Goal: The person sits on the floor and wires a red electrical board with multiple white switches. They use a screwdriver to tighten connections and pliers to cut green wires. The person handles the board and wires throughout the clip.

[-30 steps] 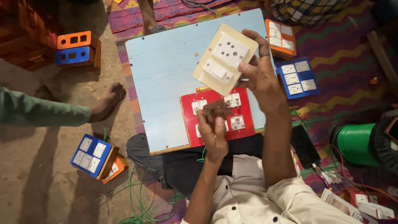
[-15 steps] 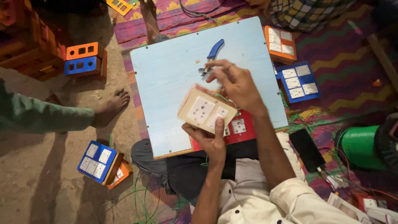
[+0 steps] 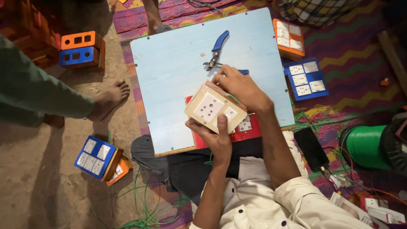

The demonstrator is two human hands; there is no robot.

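Observation:
I hold a cream switch-and-socket box [image 3: 214,108] tilted above a light blue board [image 3: 178,72] that rests on my lap. My left hand [image 3: 214,138] grips the box from below, thumb on its face. My right hand [image 3: 241,87] covers its far edge, fingers curled over it. Under the box lies a red switch plate [image 3: 248,129] with white switches, partly hidden. Blue-handled pliers [image 3: 217,51] lie on the board just beyond my right hand.
An orange switch box [image 3: 289,38] and a blue one [image 3: 306,79] lie to the right, another blue one [image 3: 95,156] at lower left. Orange and blue hollow boxes [image 3: 79,51] sit at upper left. Another person's bare foot [image 3: 108,99] stands left of the board. A green wire spool [image 3: 366,146], a phone [image 3: 310,148] and loose green wires are nearby.
The cream box came down from the board's far side toward my lap and now tilts between both hands. The pliers became visible. My view has shifted slightly.

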